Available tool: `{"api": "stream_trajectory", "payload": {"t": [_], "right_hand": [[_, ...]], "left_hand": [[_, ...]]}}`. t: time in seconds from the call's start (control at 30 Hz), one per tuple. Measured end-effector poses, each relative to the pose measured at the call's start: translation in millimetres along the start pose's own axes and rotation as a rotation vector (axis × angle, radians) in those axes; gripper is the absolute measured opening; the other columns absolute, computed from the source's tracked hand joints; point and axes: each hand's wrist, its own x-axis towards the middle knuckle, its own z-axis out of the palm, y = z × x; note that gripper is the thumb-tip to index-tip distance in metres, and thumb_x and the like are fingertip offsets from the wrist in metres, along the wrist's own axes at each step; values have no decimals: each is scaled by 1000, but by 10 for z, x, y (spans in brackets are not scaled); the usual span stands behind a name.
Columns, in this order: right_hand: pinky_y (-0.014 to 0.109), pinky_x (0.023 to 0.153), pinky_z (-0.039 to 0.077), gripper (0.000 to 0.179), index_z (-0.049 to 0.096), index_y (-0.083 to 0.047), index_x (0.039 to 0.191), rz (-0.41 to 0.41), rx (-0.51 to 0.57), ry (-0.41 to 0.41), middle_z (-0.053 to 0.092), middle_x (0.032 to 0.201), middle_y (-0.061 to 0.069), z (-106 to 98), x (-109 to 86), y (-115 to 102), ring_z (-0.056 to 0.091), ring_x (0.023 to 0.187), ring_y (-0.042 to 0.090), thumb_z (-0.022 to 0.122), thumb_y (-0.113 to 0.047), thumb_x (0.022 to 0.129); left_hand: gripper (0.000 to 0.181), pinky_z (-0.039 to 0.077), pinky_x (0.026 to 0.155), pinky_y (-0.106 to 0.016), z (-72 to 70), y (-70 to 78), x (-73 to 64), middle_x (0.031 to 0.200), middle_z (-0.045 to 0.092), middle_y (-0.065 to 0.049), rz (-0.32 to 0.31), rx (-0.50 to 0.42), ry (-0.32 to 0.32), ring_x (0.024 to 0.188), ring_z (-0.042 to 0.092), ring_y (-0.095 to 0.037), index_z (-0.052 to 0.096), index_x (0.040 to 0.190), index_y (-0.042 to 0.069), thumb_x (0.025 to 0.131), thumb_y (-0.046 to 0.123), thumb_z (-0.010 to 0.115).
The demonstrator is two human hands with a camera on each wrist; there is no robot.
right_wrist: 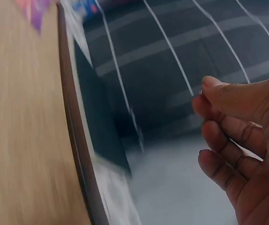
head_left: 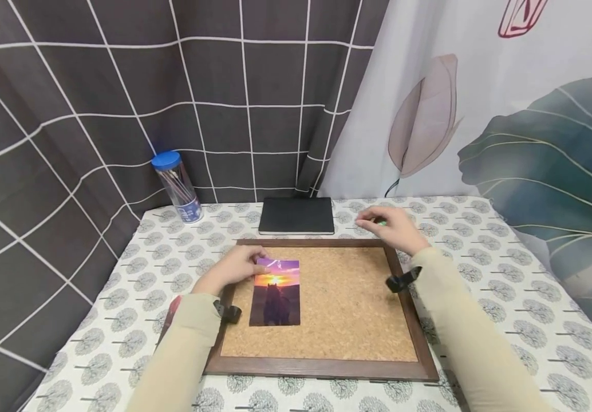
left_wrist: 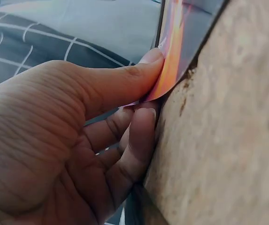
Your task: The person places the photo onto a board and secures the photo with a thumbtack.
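A photo (head_left: 275, 297) of a dark horse against a purple and orange sunset lies over the left part of a cork board (head_left: 352, 303) with a brown wooden frame. My left hand (head_left: 236, 266) pinches the photo's upper left edge between thumb and fingers, and the edge bends up in the left wrist view. Beyond the board's far right corner, my right hand (head_left: 391, 228) is raised. Its thumb and forefinger pinch a tiny pin (right_wrist: 198, 95), mostly hidden by the fingertips; the other fingers curl loosely.
A black notebook (head_left: 296, 216) lies behind the board. At the back left stands a clear tube with a blue lid (head_left: 167, 160), holding thin sticks. Something green (head_left: 383, 224) shows beside the right hand. A red-edged item (head_left: 174, 306) lies partly under the left forearm.
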Motion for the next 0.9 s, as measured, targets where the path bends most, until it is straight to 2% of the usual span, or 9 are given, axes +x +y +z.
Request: {"api": "stream_trajectory", "payload": {"t": [0.13, 0.23, 0.3, 0.43, 0.53, 0.6, 0.7, 0.9], "right_hand": [[34, 79, 54, 10, 76, -17, 100, -102, 71, -97, 73, 94, -6, 429, 325, -372, 65, 86, 12, 72, -24, 95], [33, 76, 53, 8, 76, -18, 98, -147, 148, -165, 73, 91, -7, 813, 495, -560, 64, 82, 12, 72, -25, 95], [32, 74, 52, 8, 75, -18, 97, -142, 207, -198, 73, 89, -6, 1040, 537, -605, 63, 80, 12, 72, -25, 95], [29, 74, 50, 6, 75, -20, 95, -61, 272, -259, 72, 85, -8, 1373, 467, -514, 61, 79, 11, 72, -25, 95], [28, 76, 49, 5, 74, -20, 95, -30, 273, -287, 70, 85, -10, 1518, 397, -416, 62, 79, 9, 71, -24, 95], [29, 75, 49, 6, 74, -20, 95, -48, 265, -293, 70, 85, -10, 1575, 384, -381, 62, 79, 9, 70, -24, 96], [30, 74, 49, 6, 74, -20, 96, -76, 260, -314, 70, 87, -10, 1603, 392, -387, 62, 80, 10, 70, -24, 97], [31, 85, 49, 5, 76, -19, 95, -117, 245, -396, 69, 96, -11, 1629, 431, -429, 62, 93, 9, 74, -24, 93]], "left_hand": [[26, 54, 56, -30, 33, -70, -9, 82, 64, -2, -29, -53, 16, 57, 59, -13, 71, 109, 10, 85, 17, 80], [27, 54, 56, -29, 37, -80, -1, 82, 64, -2, -26, -66, 18, 57, 59, -13, 71, 110, 9, 86, 19, 79], [28, 54, 57, -31, 36, -67, 8, 81, 64, -3, -14, -72, 12, 57, 60, -14, 71, 110, 9, 86, 20, 79], [28, 52, 63, -30, 50, -44, 48, 82, 64, 0, 2, -40, 6, 63, 59, -13, 72, 110, 13, 86, 25, 79], [27, 51, 62, -29, 69, -59, 79, 82, 63, 1, -3, -30, 4, 63, 58, -12, 72, 110, 17, 86, 27, 80], [27, 52, 59, -29, 75, -74, 88, 80, 63, 0, -15, -43, 3, 59, 59, -13, 71, 110, 17, 86, 26, 80], [26, 53, 56, -30, 68, -96, 82, 80, 63, -1, -13, -51, -3, 56, 59, -14, 71, 109, 15, 87, 24, 80], [24, 51, 59, -29, 37, -110, 39, 80, 64, 1, 10, -18, 9, 61, 58, -13, 71, 108, 15, 87, 22, 79]]}}
